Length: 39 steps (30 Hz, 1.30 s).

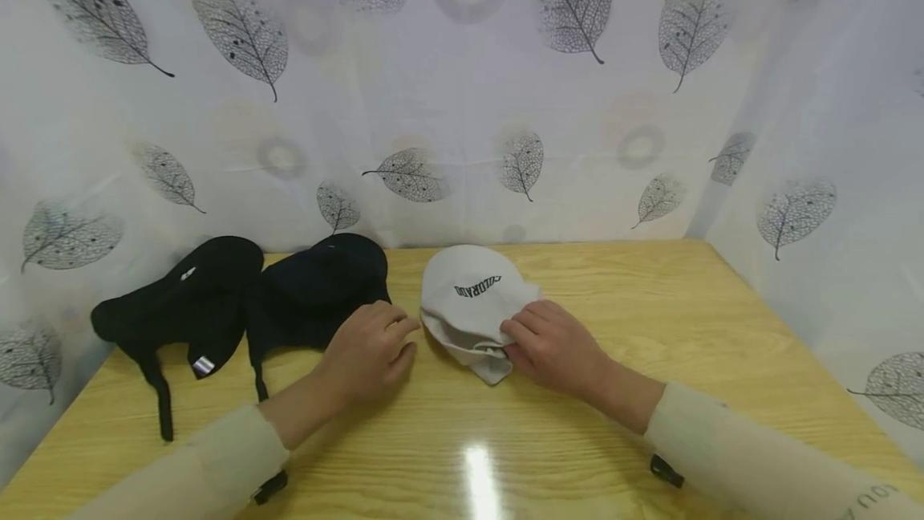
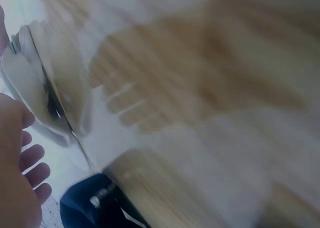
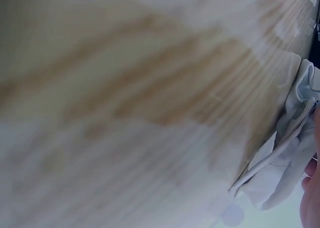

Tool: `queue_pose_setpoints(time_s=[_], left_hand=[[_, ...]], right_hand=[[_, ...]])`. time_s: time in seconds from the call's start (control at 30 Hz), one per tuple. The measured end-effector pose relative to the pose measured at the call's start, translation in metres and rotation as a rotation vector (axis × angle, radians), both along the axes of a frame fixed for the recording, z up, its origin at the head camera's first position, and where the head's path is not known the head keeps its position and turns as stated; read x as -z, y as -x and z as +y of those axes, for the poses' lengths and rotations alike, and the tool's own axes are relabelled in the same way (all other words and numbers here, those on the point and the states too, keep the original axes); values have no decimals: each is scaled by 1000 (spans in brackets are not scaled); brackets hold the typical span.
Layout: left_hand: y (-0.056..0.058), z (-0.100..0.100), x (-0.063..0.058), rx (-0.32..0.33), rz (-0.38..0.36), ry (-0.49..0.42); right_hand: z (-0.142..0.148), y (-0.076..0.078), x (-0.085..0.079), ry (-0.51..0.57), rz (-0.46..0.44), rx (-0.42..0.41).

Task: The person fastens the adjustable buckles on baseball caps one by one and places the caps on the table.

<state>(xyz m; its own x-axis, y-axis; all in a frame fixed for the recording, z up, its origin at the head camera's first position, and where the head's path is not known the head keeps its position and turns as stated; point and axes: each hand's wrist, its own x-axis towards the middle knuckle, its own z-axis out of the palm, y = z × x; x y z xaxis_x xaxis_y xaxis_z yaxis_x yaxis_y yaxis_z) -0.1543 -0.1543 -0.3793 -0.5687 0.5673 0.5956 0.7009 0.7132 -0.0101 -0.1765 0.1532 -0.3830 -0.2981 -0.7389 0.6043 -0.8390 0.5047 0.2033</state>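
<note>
A pale cloth [image 1: 462,103] printed with dark leaves hangs behind and at both sides of the wood-grain worktop [image 1: 613,287]. Two light sleeves [image 1: 758,440] reach in from the near edge. At the left of the worktop lies a black hat [image 1: 224,279], against a second dark hat [image 1: 310,295]; a white hat [image 1: 462,279] sits near the middle, just right of the dark pair, its underside partly folded open toward the person. The right hand [image 1: 552,343] pinches the white hat's right edge. The left hand [image 1: 368,351] holds nothing, its fingers loosely bent between the dark hat and the white one; whether their tips touch the white hat I cannot tell. A thin strap [image 1: 164,400] trails from the black hat. Dark lettering [image 1: 478,286] on the white hat reads COLORADO.
</note>
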Motion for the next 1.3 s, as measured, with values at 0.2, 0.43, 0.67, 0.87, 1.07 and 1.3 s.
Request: queue_pose_setpoints(time_s=[0.2, 0.43, 0.67, 0.87, 1.07, 1.3], left_hand=[[-1, -20, 2, -53, -8, 8], [-2, -42, 4, -77, 32, -28], [-6, -57, 4, -89, 49, -21], [-8, -69, 5, -126, 27, 23], [-11, -82, 4, -182, 11, 4], [-10, -94, 2, -230, 75, -49]], right_hand=[[5, -1, 0, -11, -1, 13], [10, 1, 2, -8, 2, 17], [20, 2, 3, -19, -11, 41], [30, 1, 4, -38, -22, 81], [44, 2, 5, -34, -7, 95], [66, 4, 4, -23, 12, 115]])
